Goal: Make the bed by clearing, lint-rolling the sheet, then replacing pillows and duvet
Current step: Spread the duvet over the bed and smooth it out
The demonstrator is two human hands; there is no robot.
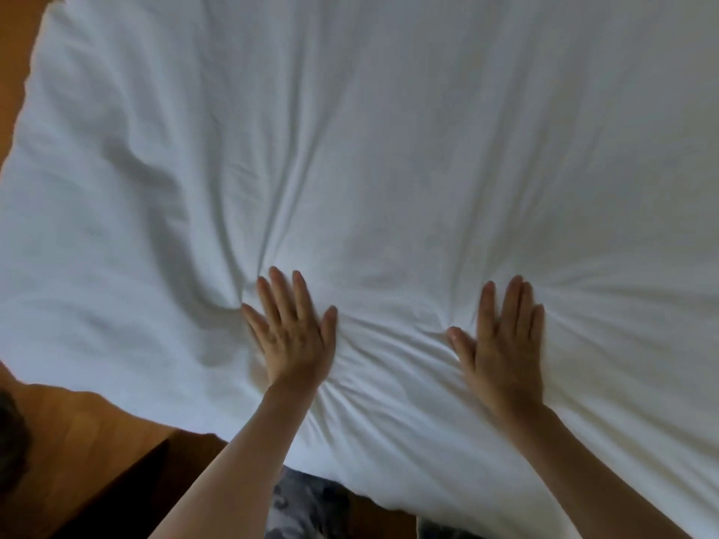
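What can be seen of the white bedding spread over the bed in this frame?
The white bedding fills most of the view, a soft, cloth-like cover lying flat and reaching past the top and right edges. Its left edge and near edge show against the wooden floor. The far part looks fairly smooth; creases fan out from where the left hand and right hand press flat on it, fingers straight. Whether it is the sheet or the duvet cannot be told.

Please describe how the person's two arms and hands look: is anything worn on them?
Both forearms are bare, no sleeves in view. The left hand and the right hand wear no gloves, and no rings, watch or bracelet show. The picture is slightly blurred, so fine details such as nails cannot be judged.
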